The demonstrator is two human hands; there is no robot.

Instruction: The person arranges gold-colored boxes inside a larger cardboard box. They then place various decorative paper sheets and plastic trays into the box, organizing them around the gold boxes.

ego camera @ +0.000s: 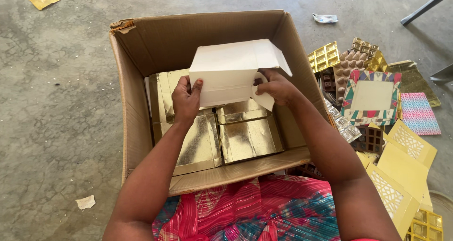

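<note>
Both our hands grip a white box, folded from card with its flaps loose, in the upper middle of the frame. Our left hand pinches its lower left corner, thumb on the front face, while our right hand closes on the lower right edge beside a hanging flap.

We hold the white box above the open top of a big brown carton that fills the centre of the frame. Inside the carton lie gold boxes, packed side by side and touching.

To the right of the carton, on the concrete floor, we see a heap of gold trays, brown trays, a patterned frame and yellow flat boxes. Along the bottom edge lies our bright pink and blue cloth.
</note>
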